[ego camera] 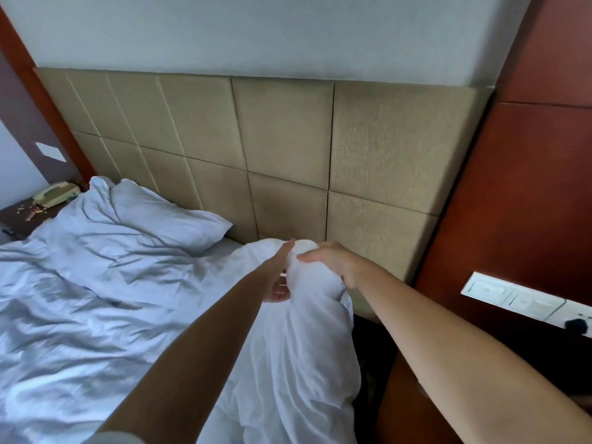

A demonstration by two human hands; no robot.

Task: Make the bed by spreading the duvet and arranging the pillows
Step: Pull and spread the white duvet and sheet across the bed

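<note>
A rumpled white duvet (96, 283) covers the bed. Its near-right corner is bunched up and lifted near the headboard. My right hand (333, 261) grips the top of that bunched corner. My left hand (280, 277) holds the same bunch from the left side, thumb raised along the fabric. One white pillow (166, 209) lies at the head of the bed on the left, against the headboard. A strip of bare sheet (229, 243) shows between the pillow and the lifted corner.
A padded beige headboard (288, 149) runs behind the bed. A dark wooden wall panel with a white switch plate (512, 298) stands at the right. A bedside table with a beige telephone (56, 193) sits at the far left.
</note>
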